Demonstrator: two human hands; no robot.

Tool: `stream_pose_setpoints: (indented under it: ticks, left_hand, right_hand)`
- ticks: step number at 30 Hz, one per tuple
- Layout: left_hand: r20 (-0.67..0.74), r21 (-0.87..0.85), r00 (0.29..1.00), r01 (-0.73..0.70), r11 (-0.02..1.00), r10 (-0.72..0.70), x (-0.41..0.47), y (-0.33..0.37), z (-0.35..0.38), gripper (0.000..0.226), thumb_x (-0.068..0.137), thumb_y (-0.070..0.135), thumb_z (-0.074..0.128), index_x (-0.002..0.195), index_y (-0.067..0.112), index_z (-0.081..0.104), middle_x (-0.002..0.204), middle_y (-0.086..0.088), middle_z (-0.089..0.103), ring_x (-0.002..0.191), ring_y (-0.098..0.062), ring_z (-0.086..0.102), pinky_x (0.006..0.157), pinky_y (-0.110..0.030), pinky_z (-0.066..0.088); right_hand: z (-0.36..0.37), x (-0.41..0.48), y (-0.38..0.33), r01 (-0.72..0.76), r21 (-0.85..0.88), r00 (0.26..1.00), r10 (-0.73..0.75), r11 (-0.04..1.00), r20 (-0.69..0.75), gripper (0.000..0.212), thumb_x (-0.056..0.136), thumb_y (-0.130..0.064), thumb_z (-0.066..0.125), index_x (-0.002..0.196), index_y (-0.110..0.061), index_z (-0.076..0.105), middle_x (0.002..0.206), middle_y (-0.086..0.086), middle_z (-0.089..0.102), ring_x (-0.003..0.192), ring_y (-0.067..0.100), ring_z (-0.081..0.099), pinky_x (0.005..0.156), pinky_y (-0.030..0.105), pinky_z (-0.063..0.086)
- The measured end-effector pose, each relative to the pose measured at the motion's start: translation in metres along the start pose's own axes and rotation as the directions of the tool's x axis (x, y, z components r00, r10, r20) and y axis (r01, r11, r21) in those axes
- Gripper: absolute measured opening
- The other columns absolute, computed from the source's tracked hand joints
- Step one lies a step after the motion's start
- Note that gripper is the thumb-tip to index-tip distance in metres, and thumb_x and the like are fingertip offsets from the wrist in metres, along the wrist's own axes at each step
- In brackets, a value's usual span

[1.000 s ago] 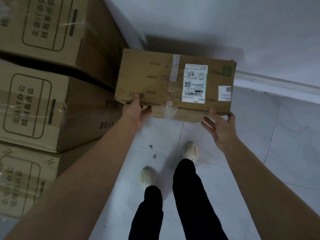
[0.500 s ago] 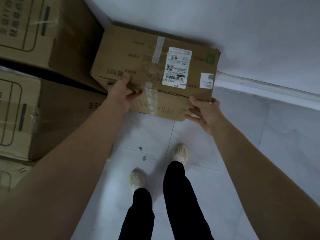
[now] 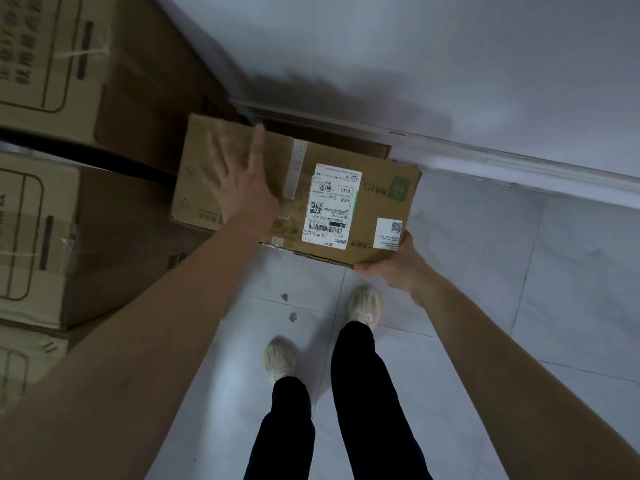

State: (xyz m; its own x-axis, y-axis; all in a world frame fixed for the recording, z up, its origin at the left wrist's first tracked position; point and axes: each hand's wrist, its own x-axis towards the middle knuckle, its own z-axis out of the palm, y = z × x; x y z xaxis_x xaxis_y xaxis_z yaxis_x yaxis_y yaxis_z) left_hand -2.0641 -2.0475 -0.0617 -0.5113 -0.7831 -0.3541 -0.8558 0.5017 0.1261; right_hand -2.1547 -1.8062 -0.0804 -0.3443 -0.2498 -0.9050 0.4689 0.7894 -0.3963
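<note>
The box sits low in front of the person, close to the wall and its skirting. Its left end is just beside the cartons stacked on the left. It lies roughly flat, top face up, and that face carries a white label, a smaller sticker, a green mark and a strip of clear tape. Whether its underside rests on the floor or hangs just above it is hard to tell, since the far edge merges with a dark shadow.

The left hand lies flat on the left half of the box's top, palm down, fingers straight and spread (they are blurred, so their exact tips are unclear). It holds nothing.

The right hand grips the box's near right corner from below, fingers curled under the bottom edge and the thumb up against the side by the sticker.

Below the box the person's feet stand on pale tiles in light shoes, with black trousers above them. The right foot is forward, near the right hand. Two small grey scraps lie on the floor between the box and the left foot.
</note>
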Motion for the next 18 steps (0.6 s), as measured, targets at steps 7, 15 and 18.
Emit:
stream_pose_setpoints:
  ticks: [7,15,18]
  left_hand:
    - [0.118,0.068,0.976,-0.195,0.978,0.186,0.044,0.035,0.013,0.053,0.102,0.060,0.018,0.133,0.035,0.052,0.158,-0.006,0.034,0.155,-0.029,0.003,0.113,-0.074,-0.009]
    - [-0.109,0.111,0.978,-0.165,0.980,0.177,0.049,0.040,0.031,0.050,0.100,0.059,0.026,0.096,0.023,0.060,0.111,-0.006,0.059,0.128,-0.032,0.042,0.114,-0.073,0.005]
    - [-0.128,0.101,0.978,-0.153,0.983,0.166,0.054,0.039,0.033,0.050,0.099,0.060,0.027,0.095,0.024,0.061,0.108,-0.002,0.059,0.126,-0.030,0.044,0.116,-0.070,0.003]
  right_hand:
    - [-0.020,0.009,-0.002,-0.103,-0.123,0.984,0.119,0.987,0.135,0.108,0.074,-0.013,0.088,0.151,-0.024,0.013,0.128,-0.007,0.056,0.111,0.013,0.057,0.094,0.033,0.051]
    - [-0.083,0.104,-0.030,-0.116,0.100,0.967,0.135,0.988,-0.217,0.040,0.103,-0.001,0.040,0.138,-0.011,0.059,0.116,0.011,0.068,0.080,0.018,0.061,0.068,0.027,0.053]
    - [-0.079,0.147,-0.056,-0.061,0.325,0.964,0.141,0.944,-0.227,0.021,0.105,-0.020,0.050,0.114,-0.013,0.068,0.101,0.008,0.072,0.084,0.020,0.067,0.068,0.031,0.055]
